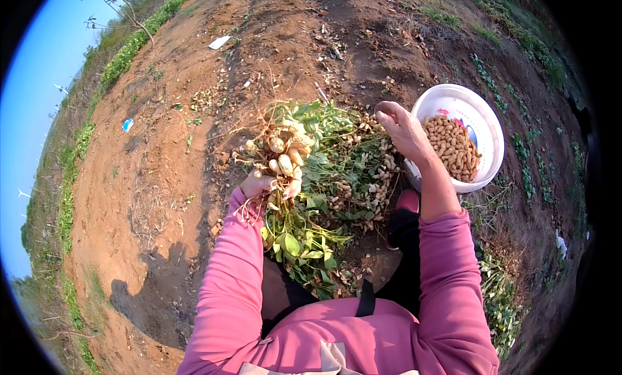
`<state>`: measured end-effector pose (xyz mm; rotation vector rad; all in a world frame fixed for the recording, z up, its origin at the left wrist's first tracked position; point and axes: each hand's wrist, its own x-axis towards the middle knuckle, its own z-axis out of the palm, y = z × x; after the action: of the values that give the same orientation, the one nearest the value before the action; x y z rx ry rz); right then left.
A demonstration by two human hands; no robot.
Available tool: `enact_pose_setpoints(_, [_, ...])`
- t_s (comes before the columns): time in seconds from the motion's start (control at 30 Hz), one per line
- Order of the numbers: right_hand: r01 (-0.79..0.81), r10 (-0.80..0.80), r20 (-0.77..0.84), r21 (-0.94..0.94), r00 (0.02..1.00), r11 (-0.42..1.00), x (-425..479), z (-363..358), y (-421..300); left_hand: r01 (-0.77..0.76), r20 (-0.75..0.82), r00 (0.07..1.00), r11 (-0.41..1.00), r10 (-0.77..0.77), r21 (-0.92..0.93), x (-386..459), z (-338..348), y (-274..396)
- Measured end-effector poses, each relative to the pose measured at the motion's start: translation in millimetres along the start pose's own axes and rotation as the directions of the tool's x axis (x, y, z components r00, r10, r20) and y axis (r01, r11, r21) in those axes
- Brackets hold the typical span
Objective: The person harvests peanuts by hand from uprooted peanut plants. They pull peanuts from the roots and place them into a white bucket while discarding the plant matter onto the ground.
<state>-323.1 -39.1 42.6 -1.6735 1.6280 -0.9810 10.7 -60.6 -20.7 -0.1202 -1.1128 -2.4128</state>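
My left hand (257,184) grips a bunch of peanut plants by the stems just below the roots. Pale peanut pods (285,162) cluster at the root end, and green leaves (296,244) hang down over my lap. My right hand (401,129) is raised at the left rim of a white plastic bucket (492,127), fingers bent; whether anything sits in them is hidden. Loose peanuts in their shells (452,146) fill the bottom of the bucket. Between my hands, a heap of pulled peanut plants (340,168) lies on the soil, pods mostly towards the right.
Bare reddish soil (165,180) spreads around me. Another pile of leafy plants (500,297) lies to my right. A pink shoe (408,200) shows beside the bucket. A white scrap (219,42) and a blue-and-white wrapper (128,125) lie on the ground. Low green rows grow at the right.
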Motion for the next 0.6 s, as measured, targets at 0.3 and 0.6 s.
enact_pose_setpoints(0.3, [-0.186, -0.026, 0.316, 0.62, 0.948, 0.762, -17, 74, -67, 0.001, -0.057, 0.998, 0.998, 0.003, 0.069, 12, 37, -8])
enact_pose_setpoints(0.6, [0.1, -0.3, 0.295, 0.54, 0.907, 0.835, -22, 67, -68, 0.119, -0.09, 0.99, 0.991, -0.112, 0.069, 18, 37, -11])
